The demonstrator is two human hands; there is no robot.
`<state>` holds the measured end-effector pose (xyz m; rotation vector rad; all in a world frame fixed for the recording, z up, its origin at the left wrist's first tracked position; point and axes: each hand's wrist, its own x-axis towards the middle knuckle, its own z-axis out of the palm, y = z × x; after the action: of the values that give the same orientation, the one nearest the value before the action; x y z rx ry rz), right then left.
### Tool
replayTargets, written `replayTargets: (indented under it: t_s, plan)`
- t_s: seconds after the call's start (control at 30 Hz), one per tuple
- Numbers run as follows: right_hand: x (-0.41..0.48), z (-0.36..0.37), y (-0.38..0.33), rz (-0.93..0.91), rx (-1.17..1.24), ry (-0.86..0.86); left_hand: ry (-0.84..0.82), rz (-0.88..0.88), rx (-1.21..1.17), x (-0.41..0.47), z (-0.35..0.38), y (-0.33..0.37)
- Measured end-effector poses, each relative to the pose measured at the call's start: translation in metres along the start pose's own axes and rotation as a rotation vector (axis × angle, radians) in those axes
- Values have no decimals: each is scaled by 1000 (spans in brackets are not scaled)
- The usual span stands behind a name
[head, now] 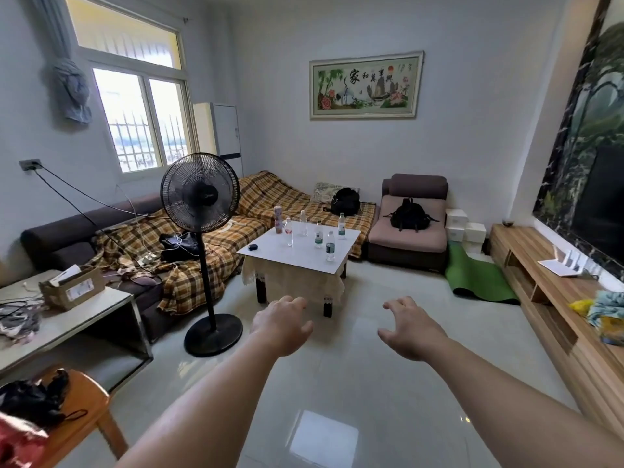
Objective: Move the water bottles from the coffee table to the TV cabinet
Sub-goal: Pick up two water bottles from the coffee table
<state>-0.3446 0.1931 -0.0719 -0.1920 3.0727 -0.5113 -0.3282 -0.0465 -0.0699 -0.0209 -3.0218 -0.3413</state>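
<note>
Several clear plastic water bottles stand upright on the white-topped coffee table [266,251] in the middle of the room; the nearest bottle [330,246] has a green label, another [289,232] has a red one. A pink patterned tumbler [278,219] stands at the table's far left corner. The long wooden TV cabinet [526,251] runs along the right wall under the TV [604,201]. My left hand [282,324] and my right hand [410,327] are stretched out in front of me over the floor, well short of the table, fingers spread and holding nothing.
A black standing fan [200,197] stands left of the table on the tiled floor. A plaid-covered sofa [202,265] lines the left and back. A green mat [472,275] lies by the cabinet's far end. Cloths [607,312] and a router [564,261] sit on the cabinet.
</note>
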Motion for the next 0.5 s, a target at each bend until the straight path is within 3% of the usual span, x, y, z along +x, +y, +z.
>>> replayTargets:
  t_s: [0.23, 0.5]
  plan:
    - [101, -12, -23, -11, 11, 38, -1, 14, -12, 107, -7, -18]
    - [217, -9, -2, -29, -18, 3, -19, 19, -38, 213, 24, -21]
